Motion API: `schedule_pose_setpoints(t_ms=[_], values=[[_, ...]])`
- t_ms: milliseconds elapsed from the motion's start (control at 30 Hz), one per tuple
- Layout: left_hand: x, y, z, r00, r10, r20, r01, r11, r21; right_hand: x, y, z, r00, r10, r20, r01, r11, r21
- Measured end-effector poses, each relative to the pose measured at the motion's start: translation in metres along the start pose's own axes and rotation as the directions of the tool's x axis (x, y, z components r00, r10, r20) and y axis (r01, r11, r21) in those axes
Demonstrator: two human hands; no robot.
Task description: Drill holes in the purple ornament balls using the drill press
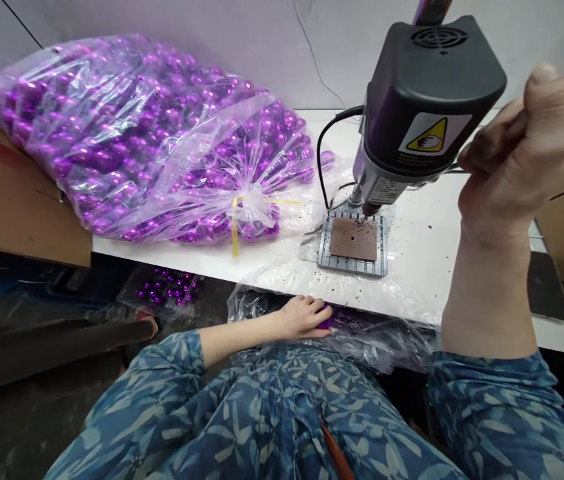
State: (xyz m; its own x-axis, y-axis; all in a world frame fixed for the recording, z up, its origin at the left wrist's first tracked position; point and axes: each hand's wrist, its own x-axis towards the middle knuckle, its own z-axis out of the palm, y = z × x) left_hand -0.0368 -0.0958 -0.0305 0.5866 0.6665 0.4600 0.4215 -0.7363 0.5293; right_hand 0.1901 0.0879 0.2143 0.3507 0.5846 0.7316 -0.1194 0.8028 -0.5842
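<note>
My left hand (305,318) is closed around a shiny purple ball (325,317) at the table's front edge, above clear plastic spread over my lap. My right hand (522,143) is raised, fingers curled at the right side of a small bench drill press (432,100); it grips the feed lever, mostly hidden by the fingers. Below the drill head is a grooved metal base (353,268) carrying a brown square plate (355,248) with a small hole. Dark shavings are scattered over the plate and around the base. The drill's tip is above the plate, apart from it.
A large tied clear bag (162,147) full of purple balls takes up the table's left side. Cardboard boxes (17,193) stand at left and right. A dark phone-like slab (547,287) lies at right. More purple balls (169,287) are down low, near another person's leg (62,350).
</note>
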Motion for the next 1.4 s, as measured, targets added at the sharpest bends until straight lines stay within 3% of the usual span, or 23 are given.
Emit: schedule_pose_setpoints(t_ms=[67,133,167,233,333,400,433,533,633,700,733,833,933,1100,1200,1300,1400], values=[[-0.01,0.003,-0.008,0.998,-0.048,0.038,0.047,0.999,0.027,-0.001,-0.002,0.001,1.0,-0.001,0.004,0.001,1.0,0.0],[0.005,-0.004,-0.024,0.986,-0.159,0.05,0.157,0.987,0.034,-0.001,-0.003,0.003,1.0,-0.005,-0.013,0.005,1.0,-0.008],[0.021,-0.013,-0.034,0.97,-0.239,0.037,0.237,0.97,0.044,-0.001,-0.004,0.003,1.0,-0.006,-0.023,0.006,1.0,-0.013],[0.068,-0.038,-0.055,0.897,-0.442,-0.021,0.441,0.888,0.133,-0.002,-0.005,0.004,1.0,0.001,-0.028,-0.002,1.0,-0.024],[0.149,-0.09,-0.082,0.847,-0.525,-0.083,0.53,0.824,0.199,-0.002,-0.006,0.002,1.0,0.014,-0.004,-0.014,0.999,-0.051],[0.194,-0.126,-0.093,0.765,-0.639,-0.083,0.626,0.707,0.329,-0.002,-0.005,-0.001,1.0,0.005,0.012,-0.004,0.997,-0.074],[0.211,-0.142,-0.097,0.74,-0.667,-0.087,0.644,0.665,0.378,-0.001,-0.004,-0.003,1.0,-0.005,0.019,0.006,0.997,-0.079],[0.238,-0.177,-0.101,0.732,-0.673,-0.11,0.645,0.631,0.432,-0.001,-0.003,-0.006,0.999,-0.023,0.03,0.024,0.998,-0.059],[0.24,-0.192,-0.1,0.757,-0.646,-0.095,0.635,0.694,0.34,-0.002,-0.002,-0.005,0.999,-0.015,0.031,0.017,0.998,-0.06],[0.233,-0.193,-0.098,0.763,-0.631,-0.14,0.647,0.743,0.175,-0.002,-0.002,-0.003,1.0,-0.01,0.016,0.011,0.998,-0.062],[0.228,-0.192,-0.097,0.745,-0.644,-0.172,0.659,0.75,0.048,-0.003,-0.002,-0.001,1.0,-0.013,0.002,0.013,0.999,-0.05],[0.205,-0.179,-0.101,0.643,-0.753,-0.138,0.65,0.632,-0.422,-0.003,-0.002,0.003,0.999,-0.034,-0.035,0.034,0.999,0.006],[0.174,-0.157,-0.112,0.634,-0.772,-0.039,0.537,0.477,-0.695,-0.003,-0.003,0.006,0.999,-0.022,-0.041,0.022,1.0,0.019],[0.126,-0.112,-0.114,0.727,-0.682,0.084,0.468,0.402,-0.787,-0.001,-0.001,0.004,0.999,-0.036,-0.034,0.038,0.996,0.083],[0.114,-0.095,-0.092,0.782,-0.618,0.076,0.431,0.449,-0.782,-0.001,0.003,0.004,0.997,-0.068,-0.037,0.07,0.997,0.046],[0.114,-0.091,-0.06,0.799,-0.6,-0.029,0.376,0.537,-0.755,-0.001,0.004,0.005,0.995,-0.084,-0.061,0.08,0.994,-0.071],[0.124,-0.094,-0.033,0.82,-0.571,-0.034,0.376,0.583,-0.72,-0.002,0.004,0.006,0.996,-0.072,-0.05,0.064,0.989,-0.134]])
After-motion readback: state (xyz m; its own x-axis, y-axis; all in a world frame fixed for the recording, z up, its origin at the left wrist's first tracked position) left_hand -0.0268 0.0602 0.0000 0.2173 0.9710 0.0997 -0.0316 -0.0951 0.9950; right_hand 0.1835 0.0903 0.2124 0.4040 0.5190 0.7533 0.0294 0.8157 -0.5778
